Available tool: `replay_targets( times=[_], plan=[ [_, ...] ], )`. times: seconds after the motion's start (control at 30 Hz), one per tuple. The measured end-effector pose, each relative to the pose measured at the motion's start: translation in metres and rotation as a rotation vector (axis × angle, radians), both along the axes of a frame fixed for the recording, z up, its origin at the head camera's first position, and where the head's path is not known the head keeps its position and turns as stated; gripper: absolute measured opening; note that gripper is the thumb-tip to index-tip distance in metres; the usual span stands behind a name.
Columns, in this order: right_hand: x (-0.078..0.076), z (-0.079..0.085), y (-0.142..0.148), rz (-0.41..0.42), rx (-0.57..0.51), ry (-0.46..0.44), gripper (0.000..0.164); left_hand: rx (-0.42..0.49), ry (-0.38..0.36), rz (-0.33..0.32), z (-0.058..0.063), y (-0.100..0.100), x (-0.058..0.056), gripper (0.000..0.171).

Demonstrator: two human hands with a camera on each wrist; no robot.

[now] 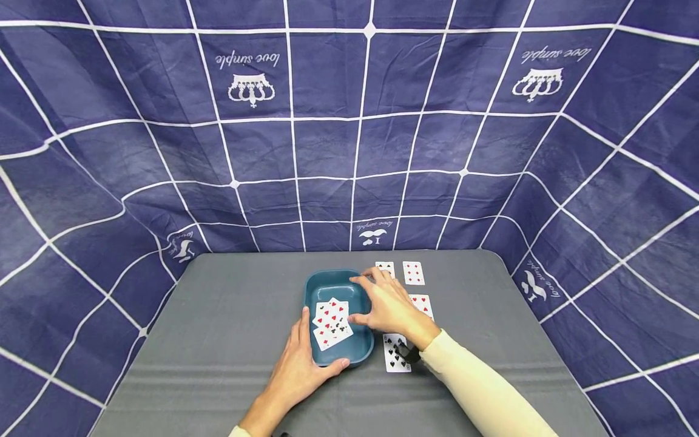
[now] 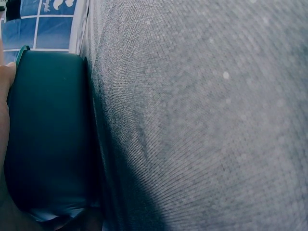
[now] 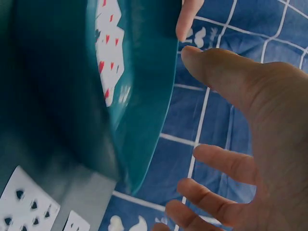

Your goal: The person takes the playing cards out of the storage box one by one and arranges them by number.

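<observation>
A blue rectangular tray (image 1: 327, 274) stands on the table with several playing cards (image 1: 330, 317) overlapping inside it, face up. My left hand (image 1: 297, 364) rests against the tray's near left corner, its fairly straight fingers along the left wall and its thumb at the front. In the left wrist view it lies beside the tray's outer wall (image 2: 50, 120). Over the tray's right rim hangs my right hand (image 1: 390, 303), thumb and fingers spread apart. Nothing shows between them in the right wrist view, where the hand (image 3: 269, 110) is apart from the rim.
Right of the tray lie a spade card (image 1: 395, 358), a heart card (image 1: 420, 301) partly behind the right hand, a diamond card (image 1: 413, 273), and another card (image 1: 385, 266) farther back. A blue gridded cloth (image 1: 327, 152) hangs behind the grey table (image 1: 246, 303).
</observation>
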State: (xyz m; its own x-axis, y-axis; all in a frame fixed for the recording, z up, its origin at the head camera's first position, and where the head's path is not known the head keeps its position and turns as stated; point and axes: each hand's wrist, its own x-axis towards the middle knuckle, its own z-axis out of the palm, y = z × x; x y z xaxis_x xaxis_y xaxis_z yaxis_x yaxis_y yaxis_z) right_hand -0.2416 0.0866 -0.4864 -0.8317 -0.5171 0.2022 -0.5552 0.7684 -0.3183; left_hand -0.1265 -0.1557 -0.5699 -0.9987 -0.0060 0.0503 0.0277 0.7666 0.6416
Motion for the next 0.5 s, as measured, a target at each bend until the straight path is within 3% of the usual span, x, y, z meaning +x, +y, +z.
replay_targets(
  times=[0.27, 0.5],
  plan=[
    [-0.003, 0.0, -0.035, 0.071, 0.021, -0.087, 0.093, -0.001, 0.014, -0.004, 0.001, 0.0, 0.001, 0.155],
    [-0.01, -0.01, -0.058, 0.111, 0.128, -0.127, 0.1, 0.003, 0.007, 0.003, -0.001, -0.001, -0.001, 0.155]
  ],
)
